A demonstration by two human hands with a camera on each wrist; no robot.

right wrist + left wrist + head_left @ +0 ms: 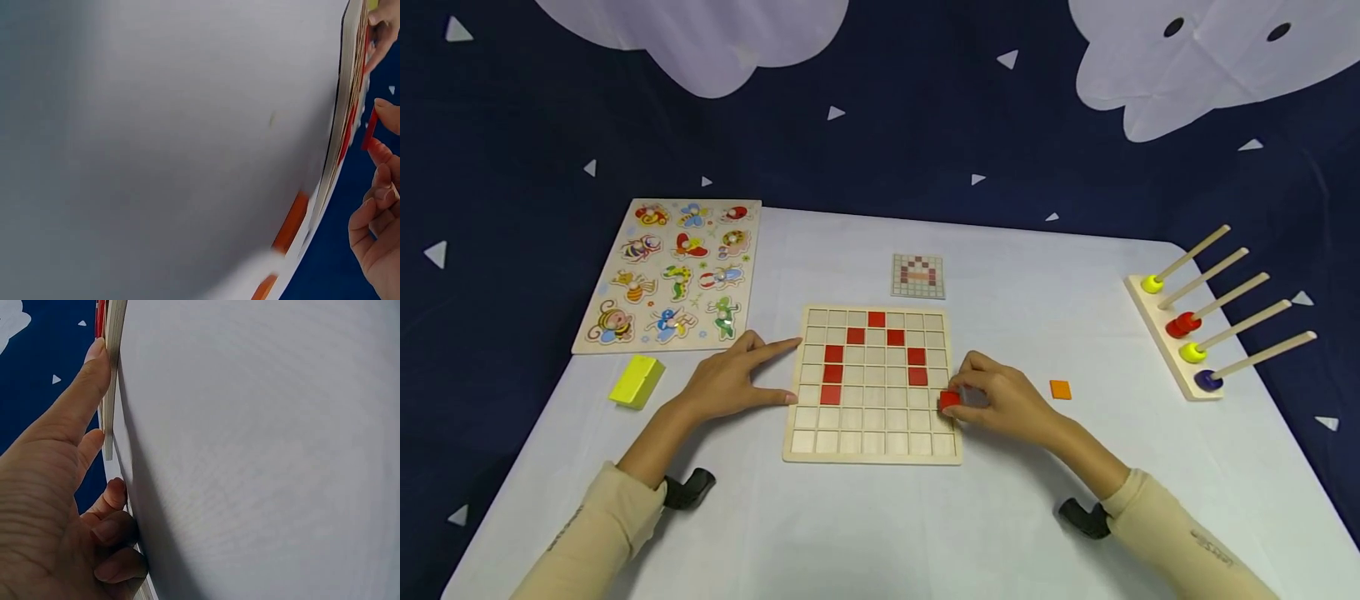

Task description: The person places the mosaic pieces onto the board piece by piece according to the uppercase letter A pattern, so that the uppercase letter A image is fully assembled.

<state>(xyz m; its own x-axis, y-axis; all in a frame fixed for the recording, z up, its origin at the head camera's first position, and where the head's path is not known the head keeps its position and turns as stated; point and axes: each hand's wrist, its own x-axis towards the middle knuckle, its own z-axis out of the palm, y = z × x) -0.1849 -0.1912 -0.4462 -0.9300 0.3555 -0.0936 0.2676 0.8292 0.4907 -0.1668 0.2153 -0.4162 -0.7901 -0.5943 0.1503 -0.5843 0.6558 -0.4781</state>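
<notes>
A square wooden grid board (865, 446) lies on the table with several red tiles (833, 354) set in an arch. My left hand (730, 379) spreads its thumb and index finger against the board's left edge; the other fingers are curled in the left wrist view. Over the right edge, my right hand (1000, 396) pinches a red tile (370, 130) between thumb and fingertip. In the head view that tile is slightly above the board. A small pattern card (917, 277) showing a similar figure lies behind the board.
An orange tile (1060, 390) lies right of my right hand. Farther right stands a peg stand (1176, 342) with coloured beads. An insect puzzle board (662, 275) lies at the back left, with a yellow-green block (637, 382) in front of it.
</notes>
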